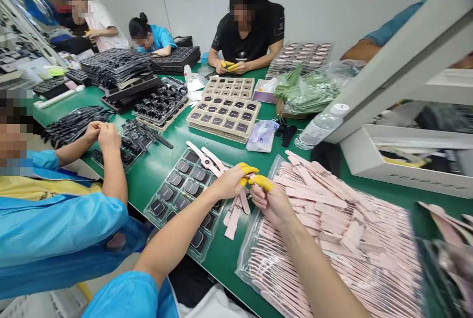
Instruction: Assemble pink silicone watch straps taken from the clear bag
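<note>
My left hand (233,180) and my right hand (269,197) meet over the green table, both closed, with yellow finger cots on several fingertips. Pinched between them is a small part of a pink watch strap (244,201), mostly hidden by the fingers. Left of my hands, a clear plastic tray (153,209) holds several dark square watch cases (175,178). A watch with pale straps (207,162) lies across the tray's far corner. More pink strap pieces (232,222) rest beside the tray. Under and beyond my right forearm spreads a large pile of pink straps (332,219) on a plastic bag (246,269).
Beyond are stacked beige trays (221,131), a white packet (261,136), a water bottle (321,126) and bagged green straps (310,91). At left, a co-worker's hands (105,136) work near black straps (77,123). A white box (410,160) stands right; other people sit across.
</note>
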`<action>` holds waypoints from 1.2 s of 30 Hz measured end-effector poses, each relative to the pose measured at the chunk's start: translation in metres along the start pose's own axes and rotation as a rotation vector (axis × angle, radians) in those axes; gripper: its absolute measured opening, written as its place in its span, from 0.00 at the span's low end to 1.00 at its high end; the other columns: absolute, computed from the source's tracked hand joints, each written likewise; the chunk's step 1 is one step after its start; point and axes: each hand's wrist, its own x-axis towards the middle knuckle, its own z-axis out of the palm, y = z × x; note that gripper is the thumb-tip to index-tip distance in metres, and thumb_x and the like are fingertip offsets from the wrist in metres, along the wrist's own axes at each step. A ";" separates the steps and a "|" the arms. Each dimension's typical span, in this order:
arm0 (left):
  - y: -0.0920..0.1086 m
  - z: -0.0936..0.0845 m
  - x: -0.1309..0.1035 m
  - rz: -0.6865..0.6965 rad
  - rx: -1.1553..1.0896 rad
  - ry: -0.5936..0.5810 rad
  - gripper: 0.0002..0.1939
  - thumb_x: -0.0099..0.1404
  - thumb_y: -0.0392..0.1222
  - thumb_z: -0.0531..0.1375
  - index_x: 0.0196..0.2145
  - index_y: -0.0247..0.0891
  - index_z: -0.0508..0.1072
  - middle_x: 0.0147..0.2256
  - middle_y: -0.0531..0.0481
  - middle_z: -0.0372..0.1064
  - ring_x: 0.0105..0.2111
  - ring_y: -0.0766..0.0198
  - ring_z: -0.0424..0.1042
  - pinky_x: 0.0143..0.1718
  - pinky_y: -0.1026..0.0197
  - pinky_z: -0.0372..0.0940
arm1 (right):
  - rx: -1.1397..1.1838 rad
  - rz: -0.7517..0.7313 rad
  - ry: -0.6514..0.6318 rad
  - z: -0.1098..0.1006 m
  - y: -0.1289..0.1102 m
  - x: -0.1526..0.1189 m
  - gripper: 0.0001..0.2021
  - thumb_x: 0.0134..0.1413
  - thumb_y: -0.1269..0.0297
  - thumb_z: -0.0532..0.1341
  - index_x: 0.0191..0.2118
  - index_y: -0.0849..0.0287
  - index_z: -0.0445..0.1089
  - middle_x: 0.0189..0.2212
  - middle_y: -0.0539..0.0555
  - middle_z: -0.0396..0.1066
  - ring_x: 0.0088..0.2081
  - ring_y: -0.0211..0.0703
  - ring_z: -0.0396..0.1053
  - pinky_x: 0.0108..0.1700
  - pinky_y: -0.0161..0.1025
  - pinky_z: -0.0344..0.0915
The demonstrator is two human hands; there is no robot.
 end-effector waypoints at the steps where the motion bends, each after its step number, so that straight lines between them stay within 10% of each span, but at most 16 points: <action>1: -0.001 0.000 0.000 0.005 -0.010 0.003 0.27 0.65 0.28 0.51 0.60 0.35 0.71 0.52 0.40 0.70 0.54 0.55 0.70 0.60 0.51 0.67 | 0.016 0.001 -0.002 0.000 0.000 0.000 0.20 0.44 0.54 0.76 0.26 0.57 0.65 0.14 0.40 0.53 0.14 0.26 0.44 0.14 0.25 0.43; 22: 0.006 -0.007 0.000 0.017 -0.030 -0.060 0.21 0.75 0.39 0.48 0.61 0.35 0.69 0.52 0.39 0.68 0.53 0.53 0.70 0.60 0.49 0.67 | -0.008 -0.008 -0.005 -0.006 -0.002 0.002 0.20 0.49 0.55 0.72 0.26 0.55 0.60 0.13 0.39 0.51 0.14 0.26 0.42 0.14 0.26 0.42; 36: 0.016 -0.011 0.001 0.005 0.413 -0.220 0.18 0.70 0.37 0.55 0.55 0.33 0.72 0.47 0.40 0.70 0.49 0.52 0.71 0.54 0.52 0.70 | -0.242 0.036 0.116 -0.008 0.003 0.003 0.18 0.47 0.53 0.68 0.27 0.54 0.58 0.14 0.38 0.50 0.14 0.27 0.41 0.16 0.27 0.39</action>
